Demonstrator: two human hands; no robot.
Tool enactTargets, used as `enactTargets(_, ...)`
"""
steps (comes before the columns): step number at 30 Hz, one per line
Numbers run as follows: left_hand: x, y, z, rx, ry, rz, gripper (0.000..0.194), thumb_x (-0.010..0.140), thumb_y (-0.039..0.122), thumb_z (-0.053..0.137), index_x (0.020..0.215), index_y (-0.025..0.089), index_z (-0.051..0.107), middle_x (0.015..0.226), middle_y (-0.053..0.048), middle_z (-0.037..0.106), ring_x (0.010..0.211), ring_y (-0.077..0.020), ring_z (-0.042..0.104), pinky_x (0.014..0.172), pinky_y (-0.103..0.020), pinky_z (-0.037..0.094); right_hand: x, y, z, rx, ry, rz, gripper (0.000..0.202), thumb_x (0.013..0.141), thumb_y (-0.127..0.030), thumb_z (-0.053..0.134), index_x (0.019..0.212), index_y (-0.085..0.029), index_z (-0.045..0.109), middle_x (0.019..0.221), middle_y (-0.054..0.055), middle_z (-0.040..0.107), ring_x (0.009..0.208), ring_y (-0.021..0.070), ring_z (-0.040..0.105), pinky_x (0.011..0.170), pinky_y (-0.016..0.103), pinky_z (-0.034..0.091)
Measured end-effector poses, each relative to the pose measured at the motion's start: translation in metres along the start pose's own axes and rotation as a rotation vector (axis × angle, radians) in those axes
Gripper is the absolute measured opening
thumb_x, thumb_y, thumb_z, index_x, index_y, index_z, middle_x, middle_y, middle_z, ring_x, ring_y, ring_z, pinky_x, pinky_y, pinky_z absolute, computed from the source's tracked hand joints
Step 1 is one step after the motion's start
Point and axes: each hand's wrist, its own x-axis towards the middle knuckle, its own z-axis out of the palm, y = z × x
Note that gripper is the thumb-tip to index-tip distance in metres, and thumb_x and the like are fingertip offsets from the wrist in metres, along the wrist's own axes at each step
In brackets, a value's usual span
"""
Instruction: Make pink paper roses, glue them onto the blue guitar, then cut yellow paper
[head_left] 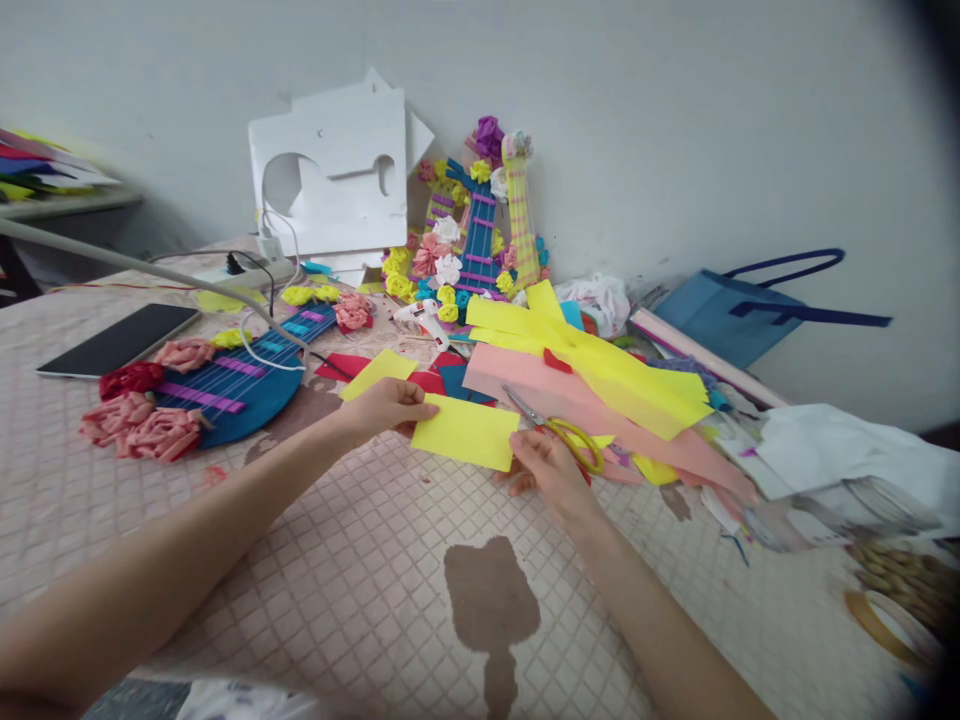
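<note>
Between my two hands a rectangle of yellow crepe paper [465, 432] is stretched out above the table. My left hand [386, 408] pinches its upper left corner, and my right hand [549, 462] grips its right edge between thumb and finger. Another yellow piece [379, 373] lies just behind my left hand. Scissors with yellow handles [574, 438] rest beyond my right hand, on pink paper [517, 375]. Long yellow strips [600, 355] lie over that paper. A white glue gun [425, 320] sits behind the yellow rectangle.
At left, a blue paper guitar [262, 395] with paper flowers lies near a dark tablet [120, 340]. Decorated guitars [480, 235] and a white cut-out board [330, 215] lean on the wall. A blue bag [731, 315] and a tape roll [892, 625] are at right. A white cord crosses the left side.
</note>
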Motion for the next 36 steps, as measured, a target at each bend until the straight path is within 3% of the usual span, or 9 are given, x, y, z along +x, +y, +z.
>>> enactTargets(6,0.001,-0.005,0.003,0.007,-0.04,0.004,0.033,0.06,0.034,0.079,0.062,0.015,0.052,0.06,0.003,0.059,0.054,-0.0096,0.057,0.053,-0.022,0.048,0.003,0.002,-0.002,0.022,0.084,-0.041,0.033,0.067,-0.051,0.074,0.068,-0.02,0.064,0.06,0.0,0.067,0.052,0.0151,0.06,0.045,0.026,0.05)
enactTargets(15,0.0,-0.006,0.004,0.052,-0.089,-0.023,0.038,0.057,0.039,0.08,0.068,0.012,0.056,0.065,0.0,0.061,0.059,-0.0106,0.059,0.055,-0.022,0.049,0.003,0.002,-0.004,0.043,0.133,-0.029,0.034,0.071,-0.054,0.069,0.072,-0.02,0.064,0.066,0.003,0.069,0.056,0.0182,0.063,0.046,0.027,0.05)
enactTargets(19,0.002,-0.008,0.003,0.053,-0.071,-0.031,0.041,0.058,0.043,0.079,0.07,0.013,0.054,0.068,0.0,0.061,0.061,-0.0103,0.059,0.058,-0.023,0.049,0.003,0.002,-0.004,0.028,0.021,-0.015,0.04,0.077,-0.059,0.06,0.082,-0.019,0.063,0.075,0.004,0.069,0.063,0.0173,0.064,0.047,0.025,0.05)
enactTargets(23,0.002,-0.004,-0.005,0.063,-0.07,-0.034,0.043,0.057,0.042,0.08,0.073,0.013,0.053,0.072,0.0,0.061,0.065,-0.0112,0.06,0.061,-0.024,0.049,0.003,0.005,-0.002,-0.065,-0.075,0.003,0.036,0.067,-0.051,0.073,0.07,-0.018,0.058,0.059,-0.001,0.064,0.05,0.0117,0.058,0.043,0.02,0.044)
enactTargets(25,-0.001,0.002,-0.011,0.125,-0.098,0.021,0.042,0.06,0.041,0.079,0.083,0.013,0.057,0.083,-0.002,0.064,0.076,-0.0142,0.062,0.067,-0.026,0.05,0.001,0.006,0.0,-0.084,-0.115,0.011,0.037,0.066,-0.049,0.074,0.065,-0.018,0.056,0.052,-0.002,0.061,0.043,0.0089,0.053,0.04,0.019,0.041)
enactTargets(28,-0.008,0.01,-0.013,0.312,-0.121,0.212,0.045,0.068,0.043,0.072,0.101,0.016,0.059,0.101,-0.006,0.065,0.092,-0.0177,0.062,0.076,-0.028,0.049,-0.004,0.006,0.008,-0.125,-0.215,0.028,0.036,0.069,-0.049,0.072,0.064,-0.017,0.055,0.049,-0.003,0.059,0.038,0.0068,0.048,0.038,0.018,0.037)
enactTargets(32,-0.019,0.011,0.005,0.525,-0.185,0.35,0.038,0.074,0.044,0.066,0.098,0.015,0.062,0.094,-0.007,0.068,0.088,-0.0179,0.063,0.075,-0.027,0.048,-0.012,0.005,0.02,-0.219,-0.346,0.05,0.035,0.074,-0.048,0.067,0.068,-0.017,0.055,0.054,-0.004,0.057,0.042,0.0065,0.05,0.038,0.017,0.034)
enactTargets(36,-0.022,0.005,0.028,0.542,-0.212,0.391,0.026,0.075,0.037,0.064,0.083,0.013,0.065,0.078,-0.004,0.068,0.071,-0.0128,0.06,0.063,-0.022,0.045,-0.014,0.006,0.026,-0.287,-0.362,0.061,0.036,0.075,-0.049,0.065,0.068,-0.016,0.054,0.056,-0.004,0.054,0.045,0.0073,0.053,0.04,0.017,0.033)
